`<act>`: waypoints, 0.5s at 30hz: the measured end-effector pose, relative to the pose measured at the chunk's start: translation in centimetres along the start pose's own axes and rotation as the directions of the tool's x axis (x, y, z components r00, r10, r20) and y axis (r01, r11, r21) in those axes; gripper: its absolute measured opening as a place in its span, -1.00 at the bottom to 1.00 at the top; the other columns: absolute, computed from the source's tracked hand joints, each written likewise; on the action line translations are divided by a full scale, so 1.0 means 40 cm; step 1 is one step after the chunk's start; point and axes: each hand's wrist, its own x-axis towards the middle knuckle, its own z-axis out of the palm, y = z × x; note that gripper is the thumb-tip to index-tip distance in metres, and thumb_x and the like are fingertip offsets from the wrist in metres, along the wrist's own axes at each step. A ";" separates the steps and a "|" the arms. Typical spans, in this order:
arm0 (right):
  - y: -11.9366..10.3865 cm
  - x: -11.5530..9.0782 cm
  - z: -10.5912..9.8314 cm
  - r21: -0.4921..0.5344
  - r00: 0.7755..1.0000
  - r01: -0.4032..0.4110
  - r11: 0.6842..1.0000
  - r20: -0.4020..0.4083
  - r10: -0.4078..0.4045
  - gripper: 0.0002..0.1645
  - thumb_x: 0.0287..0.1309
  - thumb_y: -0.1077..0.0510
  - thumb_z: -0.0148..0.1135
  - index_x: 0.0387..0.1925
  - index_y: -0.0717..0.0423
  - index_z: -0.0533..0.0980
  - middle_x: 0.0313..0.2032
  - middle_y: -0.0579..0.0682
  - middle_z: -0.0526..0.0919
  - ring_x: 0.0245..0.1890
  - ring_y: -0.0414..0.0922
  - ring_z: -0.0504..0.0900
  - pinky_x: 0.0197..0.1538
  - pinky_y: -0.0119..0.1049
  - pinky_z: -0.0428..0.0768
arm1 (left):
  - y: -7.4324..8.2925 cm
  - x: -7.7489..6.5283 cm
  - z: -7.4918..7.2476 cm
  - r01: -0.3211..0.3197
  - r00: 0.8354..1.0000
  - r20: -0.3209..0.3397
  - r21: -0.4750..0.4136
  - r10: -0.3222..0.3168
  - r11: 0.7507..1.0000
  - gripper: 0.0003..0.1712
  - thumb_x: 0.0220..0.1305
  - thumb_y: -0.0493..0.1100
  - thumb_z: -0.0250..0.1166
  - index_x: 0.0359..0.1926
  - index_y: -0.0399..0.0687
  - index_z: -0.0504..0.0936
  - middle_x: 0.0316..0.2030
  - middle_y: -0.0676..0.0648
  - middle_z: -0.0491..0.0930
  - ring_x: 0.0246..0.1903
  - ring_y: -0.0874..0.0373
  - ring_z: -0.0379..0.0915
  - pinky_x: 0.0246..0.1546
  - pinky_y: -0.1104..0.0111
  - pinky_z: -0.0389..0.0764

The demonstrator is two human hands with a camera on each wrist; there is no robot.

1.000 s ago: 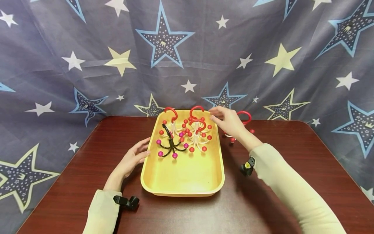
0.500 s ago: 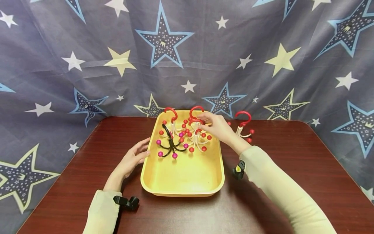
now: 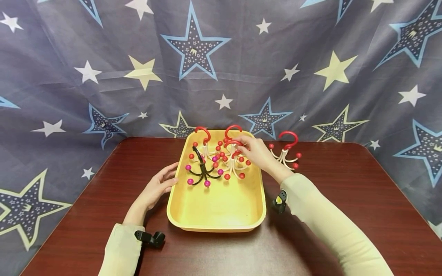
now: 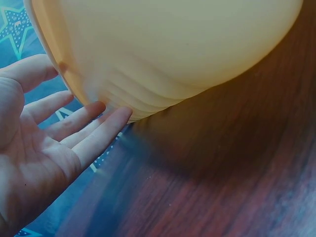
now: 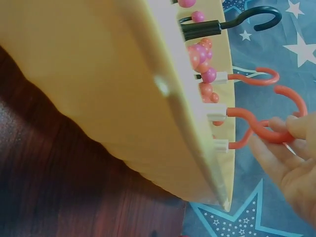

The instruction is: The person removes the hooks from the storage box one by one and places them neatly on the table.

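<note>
The right hand (image 3: 257, 151) pinches the red hook (image 5: 269, 135) of the near hanger (image 3: 233, 164), coming in over the tray's right wall, so this hanger hangs or stands directly under and slightly left of the fingertips; whether its balls bear on the floor I cannot tell. Its long axis is upright, shaft below and hook on top, with pale arms spreading out at the base to red balls. The right hand is plainly the nearer one.

The left hand (image 3: 160, 186) grasps nothing: its fingers lie fairly straight against the outside of the left wall of the tray (image 3: 214, 209), well apart from the near hanger.

Closest in the way is the far hanger (image 3: 226, 134), just behind, its red balls crowding the near one's; whether their arms cross is hidden. The black hanger (image 3: 203, 172) stands just to the left and a little nearer, with pink balls, and the left hanger (image 3: 206, 150) stands beyond it, by the far left of the tray.

Outside, the outer hanger (image 3: 284, 154) stands on the table (image 3: 345, 184), right of the tray and beyond the right forearm. The tray's right wall lies between it and the near hanger.
</note>
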 end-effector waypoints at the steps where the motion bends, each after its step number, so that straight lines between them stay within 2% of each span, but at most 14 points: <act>1: 0.000 0.000 0.001 -0.003 1.000 0.004 1.000 -0.005 -0.004 -0.69 0.15 0.22 0.16 -0.04 0.09 0.55 -0.21 -0.01 0.66 -0.29 -0.15 0.60 -0.25 -0.27 0.54 | -0.001 0.000 0.000 -0.001 1.000 0.000 0.000 0.001 1.000 -0.33 0.29 -0.26 0.07 0.37 -0.09 0.05 0.24 -0.36 0.19 0.01 0.03 0.45 -0.12 0.29 0.55; 8: -0.006 -0.003 -0.004 -0.002 0.999 0.040 0.999 -0.030 -0.040 -0.75 0.13 0.22 0.18 -0.12 0.07 0.58 -0.28 -0.03 0.66 -0.36 -0.19 0.57 -0.32 -0.33 0.52 | -0.001 0.000 0.000 -0.005 1.000 0.006 -0.003 0.005 1.000 -0.32 0.30 -0.25 0.08 0.38 -0.09 0.04 0.25 -0.36 0.19 0.01 0.04 0.44 -0.12 0.30 0.55; 15: -0.011 -0.007 -0.023 0.033 0.998 0.043 0.999 -0.036 -0.042 -0.74 0.14 0.24 0.17 -0.11 0.10 0.57 -0.34 -0.02 0.68 -0.35 -0.16 0.61 -0.33 -0.33 0.52 | 0.000 0.000 0.000 -0.008 1.000 0.007 -0.004 0.008 1.000 -0.33 0.30 -0.24 0.07 0.38 -0.10 0.04 0.25 -0.37 0.18 0.02 0.03 0.44 -0.11 0.30 0.55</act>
